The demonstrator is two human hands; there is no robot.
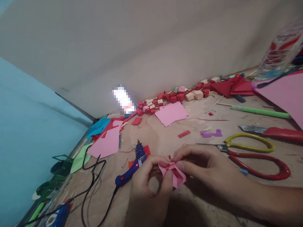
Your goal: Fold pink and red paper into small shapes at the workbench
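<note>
Over a scrap-strewn brown tabletop [155, 137], the left hand [150, 183] and right hand [204, 165] pinch a folded pink paper piece [180, 179], partly hidden.

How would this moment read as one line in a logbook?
left hand: holds folded pink paper | right hand: fingers at same paper's edge | nearby: blue glue gun, scissors

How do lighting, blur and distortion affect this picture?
Head view: the bright patch by the wall is washed out and pixelated, its content unreadable; head view: dark shadow falls on the table between left hand and right hand; head view: the bottle near the right edge leans, perhaps lens distortion, with soft label text.
</note>
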